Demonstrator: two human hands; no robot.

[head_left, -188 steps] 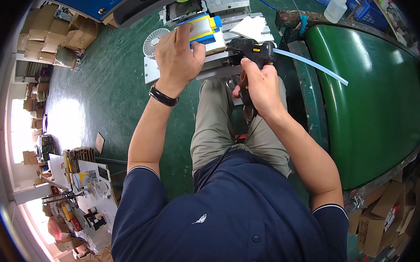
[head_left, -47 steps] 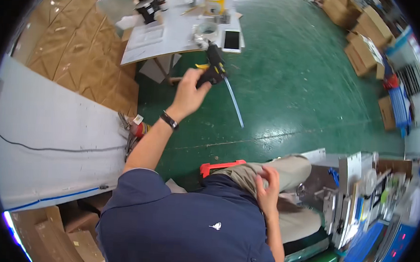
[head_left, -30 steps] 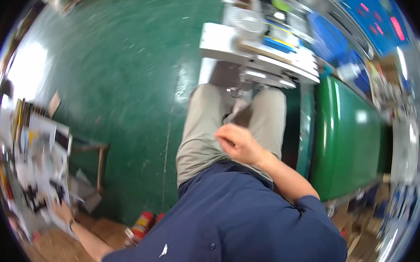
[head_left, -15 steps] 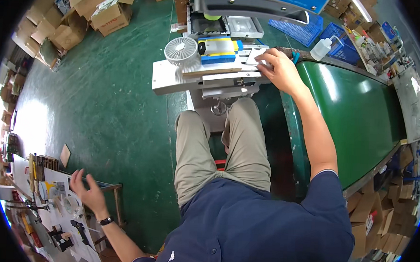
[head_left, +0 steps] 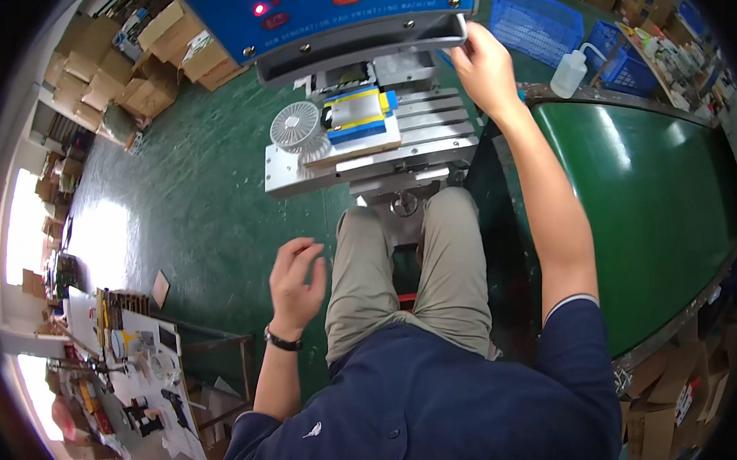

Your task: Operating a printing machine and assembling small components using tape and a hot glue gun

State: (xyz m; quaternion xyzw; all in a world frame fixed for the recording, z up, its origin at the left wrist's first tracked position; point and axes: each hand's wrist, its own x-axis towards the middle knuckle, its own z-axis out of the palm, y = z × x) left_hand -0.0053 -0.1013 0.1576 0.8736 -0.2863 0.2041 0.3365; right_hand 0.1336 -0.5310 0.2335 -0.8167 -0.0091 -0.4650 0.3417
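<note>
My right hand is raised at the right end of the grey lip under a blue machine panel. Its fingers are curled in; the fingertips are partly hidden, and what they hold cannot be made out. My left hand hangs in the air left of my knees, empty, its fingers loosely bent and apart from the thumb. Between the hands is the machine's slotted metal bed. On it a blue and yellow fixture carries a flat silvery plate, with a small white round fan at its left.
A green-topped table stands to my right, with a white squeeze bottle by its far edge. Blue plastic baskets lie beyond. Cardboard boxes are stacked at far left. A cluttered white workbench is at lower left.
My right hand has left the white piece on the bed, now out of sight there, and risen to the machine's lip. My left hand has swung inward from the workbench. The view has shifted.
</note>
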